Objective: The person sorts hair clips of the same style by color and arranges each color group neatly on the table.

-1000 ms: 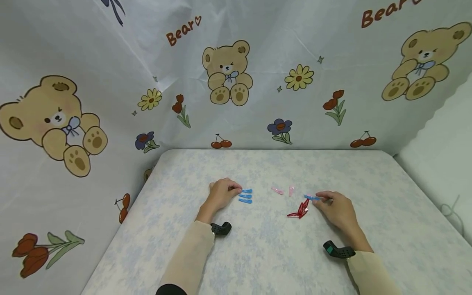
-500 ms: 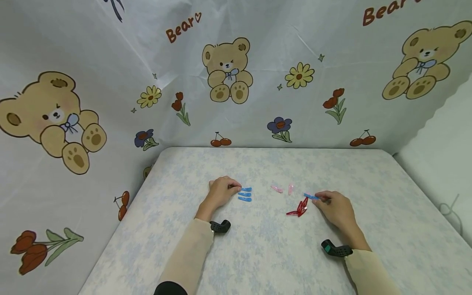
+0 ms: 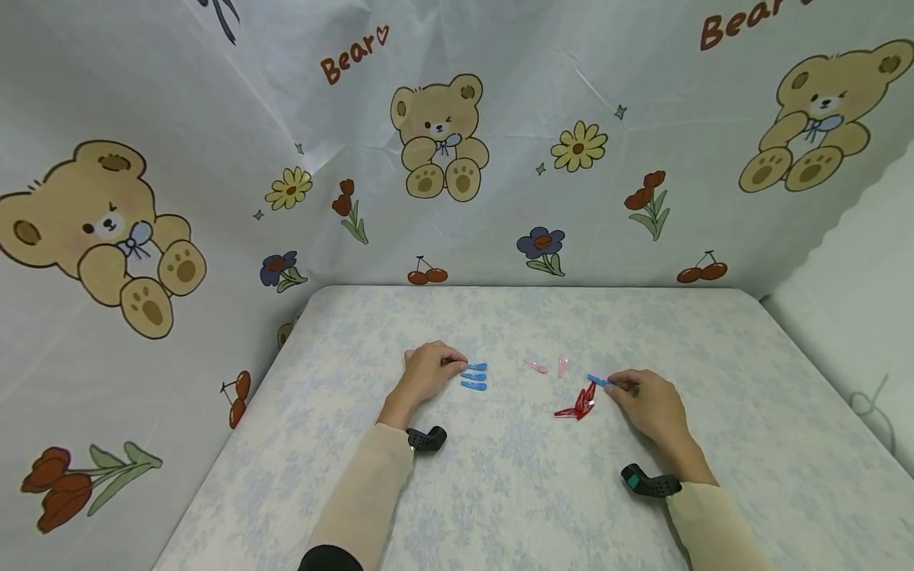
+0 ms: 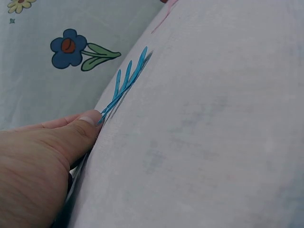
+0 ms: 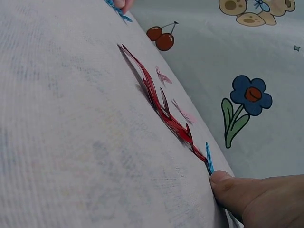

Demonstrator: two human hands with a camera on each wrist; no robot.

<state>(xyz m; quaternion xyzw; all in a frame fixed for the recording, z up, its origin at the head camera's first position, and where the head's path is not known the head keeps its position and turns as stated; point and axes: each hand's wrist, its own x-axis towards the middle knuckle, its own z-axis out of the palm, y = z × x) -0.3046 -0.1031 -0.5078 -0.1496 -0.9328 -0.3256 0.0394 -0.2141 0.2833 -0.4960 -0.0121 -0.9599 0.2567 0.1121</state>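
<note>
Comparing with the frames a second back: almost nothing has moved.
Table [image 3: 500,492]: pale floral cloth, landmark for all below; bear-print backdrop [image 3: 435,143] behind it.
Left hand [image 3: 426,373]: left of table centre, fingertips pressing the near ends of three blue clips [image 3: 474,376]; whether it pinches one I can't tell. Unchanged.
Right hand [image 3: 653,404]: right of table centre, thumb and finger pinching a single blue clip [image 3: 598,381]; shifted a touch toward centre.
Red clips [image 3: 580,403]: heap just left of the right hand, untouched.
Pink clips [image 3: 546,366]: two, just behind centre, untouched.
Read: blue set looks one short; held clip not yet brought over.
</note>
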